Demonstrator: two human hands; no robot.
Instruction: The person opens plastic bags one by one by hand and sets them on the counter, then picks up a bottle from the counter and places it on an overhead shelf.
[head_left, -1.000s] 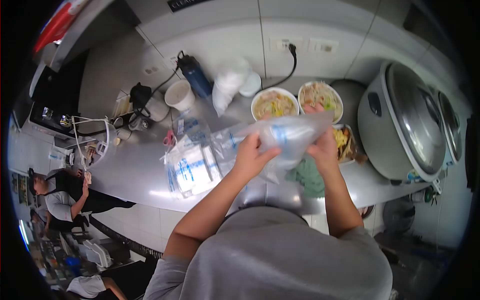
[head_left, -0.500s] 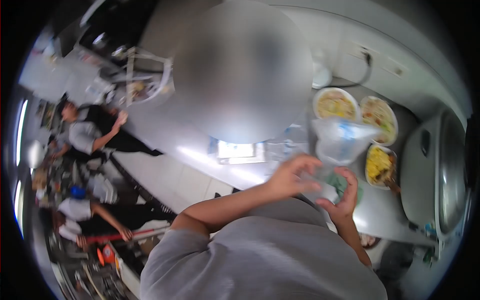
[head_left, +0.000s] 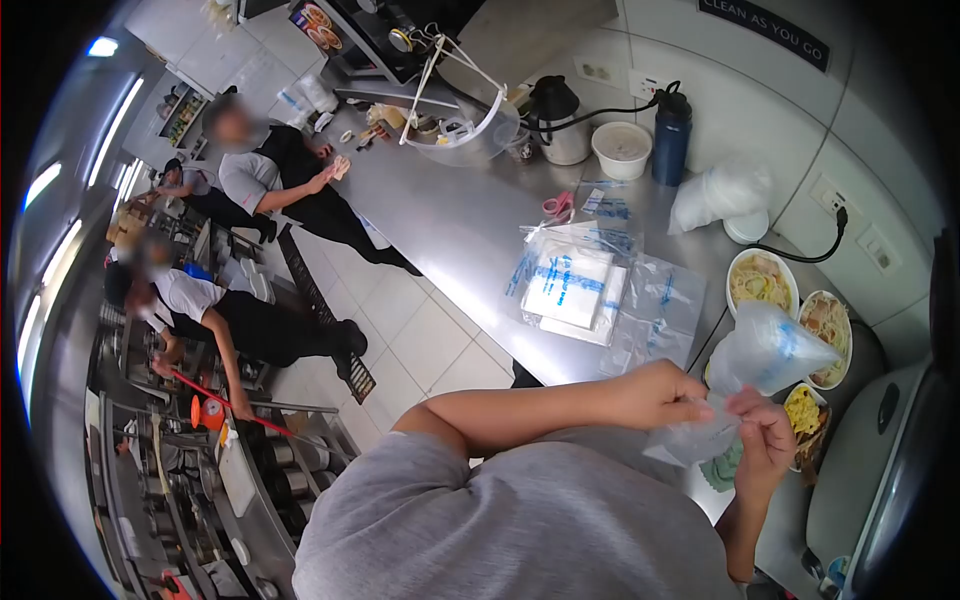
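Both of my hands are at the neck of a clear plastic bag (head_left: 765, 350) with blue print, whose puffed body lies over the bowls at the right. My left hand (head_left: 672, 393) pinches the bag's loose end from the left. Close beside it, my right hand (head_left: 763, 428) has its fingers closed on the gathered plastic. Behind the bag stand a noodle bowl (head_left: 762, 280) and a second bowl (head_left: 826, 335). A tray with yellow food (head_left: 803, 415) is right of my right hand. A green cloth (head_left: 722, 467) lies partly hidden below the bag.
A stack of printed plastic bags (head_left: 570, 285) and pink scissors (head_left: 559, 206) lie on the steel counter (head_left: 450, 235). Behind are a white tub (head_left: 621, 150), a blue bottle (head_left: 672, 138) and a kettle (head_left: 562, 120). A large cooker (head_left: 865, 480) stands right. Co-workers (head_left: 290, 190) are at the left.
The view has swung left, showing more of the kitchen. My hands, earlier apart on the bag's sides and then loosely spread, are now closed together at its neck.
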